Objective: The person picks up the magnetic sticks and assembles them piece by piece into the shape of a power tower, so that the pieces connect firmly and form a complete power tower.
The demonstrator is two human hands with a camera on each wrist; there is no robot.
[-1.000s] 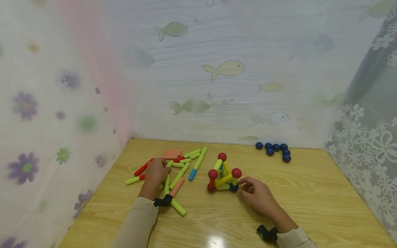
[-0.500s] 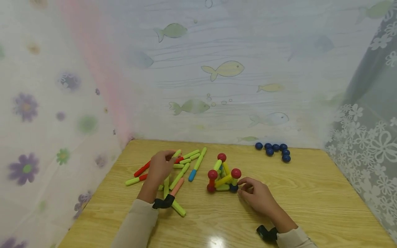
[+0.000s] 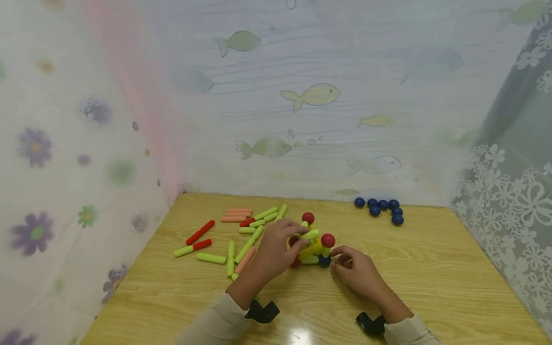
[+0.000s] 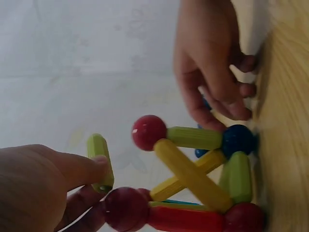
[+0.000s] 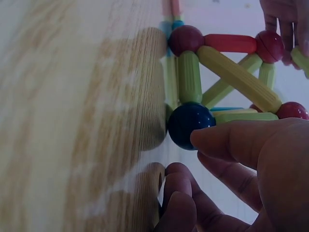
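Note:
My left hand (image 3: 276, 249) pinches a short green magnetic rod (image 4: 98, 151) between thumb and fingers, held over a built frame of rods and balls. In the left wrist view its fingers overlap a red ball (image 4: 126, 209) at an upper corner of the frame. Yellow rods (image 4: 190, 174) cross the frame's sides as diagonals. At the frame's lower right corner sits a dark blue ball (image 5: 186, 126). My right hand (image 3: 362, 273) has thumb and index finger at either side of that blue ball, its other fingers curled low by the tabletop.
Loose green, red and orange rods lie on the left of the wooden table (image 3: 431, 268), among them a red rod (image 3: 200, 233) and orange rods (image 3: 236, 215). Several dark blue balls (image 3: 374, 211) stand at the back right, before a fish-printed curtain (image 3: 302, 120).
The left hand has lifted a green rod from the loose rods and carried it right, to above the frame. The right hand has stayed at the blue ball.

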